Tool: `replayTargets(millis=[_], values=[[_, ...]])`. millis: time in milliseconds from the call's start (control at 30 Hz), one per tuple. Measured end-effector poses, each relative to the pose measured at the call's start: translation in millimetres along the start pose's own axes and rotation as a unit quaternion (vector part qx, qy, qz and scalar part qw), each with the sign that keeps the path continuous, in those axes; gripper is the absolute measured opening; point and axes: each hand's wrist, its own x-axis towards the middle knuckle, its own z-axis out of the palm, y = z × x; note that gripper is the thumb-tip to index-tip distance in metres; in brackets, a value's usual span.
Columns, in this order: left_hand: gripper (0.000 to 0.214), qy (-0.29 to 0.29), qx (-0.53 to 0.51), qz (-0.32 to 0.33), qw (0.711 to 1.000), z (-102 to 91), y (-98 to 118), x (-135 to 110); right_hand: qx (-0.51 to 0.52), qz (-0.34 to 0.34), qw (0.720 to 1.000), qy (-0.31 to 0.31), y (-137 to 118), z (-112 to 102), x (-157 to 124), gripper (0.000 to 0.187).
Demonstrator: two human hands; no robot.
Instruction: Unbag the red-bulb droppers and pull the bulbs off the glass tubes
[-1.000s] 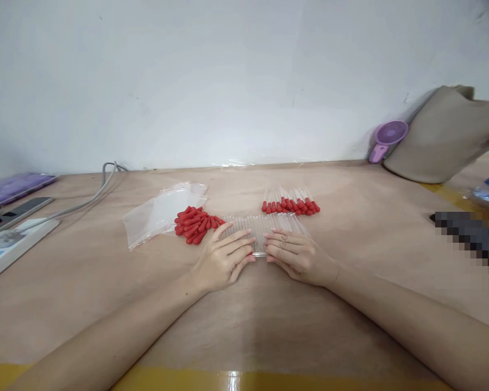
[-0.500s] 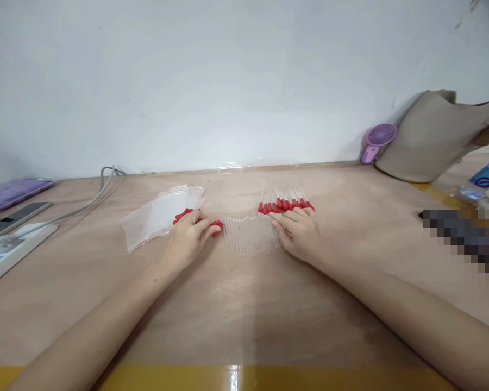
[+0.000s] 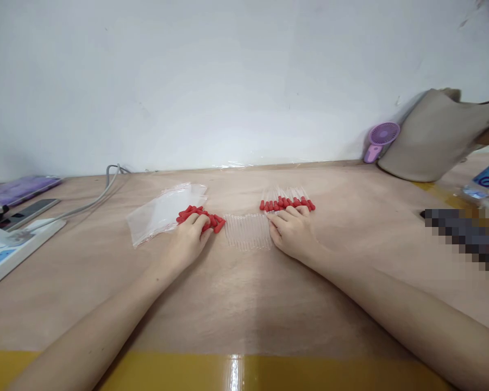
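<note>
My left hand [image 3: 189, 239] rests on a pile of loose red rubber caps [image 3: 212, 220], its fingers curled down and closed on one of them. Just right of the pile lies a flat row of clear glass tubes [image 3: 246, 231]. At the right end of that row my right hand [image 3: 294, 232] has bent fingers pinching a tube. Behind that hand lies a row of tubes fitted with red caps [image 3: 287, 203].
An empty clear plastic bag [image 3: 163, 212] lies left of the caps. A white power strip [image 3: 8, 250], a grey cable [image 3: 93, 198] and a purple case [image 3: 20, 187] are far left. A purple mini fan [image 3: 381, 138] and a beige bag [image 3: 440, 138] stand back right. A blurred object [image 3: 464, 236] lies at the right.
Both hands left the near edge of the tube row, where they lay together. The left went to the red cap pile, the right to the row's right end.
</note>
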Motion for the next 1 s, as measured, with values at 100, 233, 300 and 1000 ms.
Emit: replayTargets(millis=[100,233,300,1000], values=[[0.016,0.004,0.013,0.025,1.000,8.3,-5,-1,0.004,-0.003,1.000,-0.010,-3,-1,1,0.018],[0.019,0.011,0.007,0.047,0.999,10.0,-7,-2,0.012,0.000,0.999,-0.031,-7,-3,1,0.019],[0.019,0.019,0.005,0.051,0.999,8.1,-6,-2,0.018,-0.003,0.999,-0.047,-9,-4,1,0.021],[0.029,-0.152,-0.139,-0.147,0.967,43.0,57,89,0.130,-0.028,0.991,-0.021,-9,-20,-12,0.030]])
